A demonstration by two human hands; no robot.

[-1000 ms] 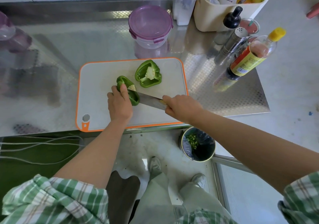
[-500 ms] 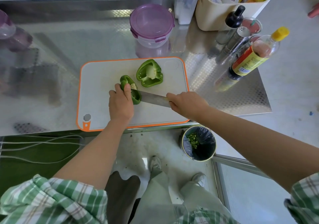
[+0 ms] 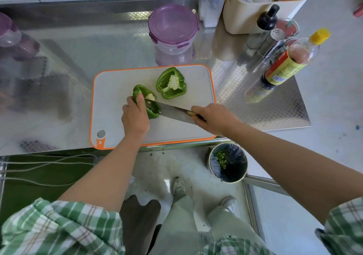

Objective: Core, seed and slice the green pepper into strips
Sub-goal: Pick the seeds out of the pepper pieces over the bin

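Green pepper is cut into two halves, and both lie on the white, orange-rimmed cutting board.

1. The near half sits around the middle of the board, cut side up. A patch of pale core shows at its far end.
2. The left grip (a bare hand) is clamped on the near half from the left, with one finger laid over its rim.
3. The knife enters the near half from the right. The blade slants from lower right to upper left, and its tip is hidden inside the pepper.
4. The right grip is closed round the knife handle. The hand hides most of the handle (only one brass rivet shows).
5. The far half lies cut side up, just beyond and to the right of the near half and apart from it. Its white core and seeds are in place.

The board rests at the front edge of the stainless-steel desk.

- Behind the board stands a clear round container with a purple lid.
- To the right are a yellow-capped sauce bottle, a metal shaker and a black-capped bottle.
- A beige caddy stands behind these.
- On the floor below the board's right corner stands a lined bin containing green scraps.
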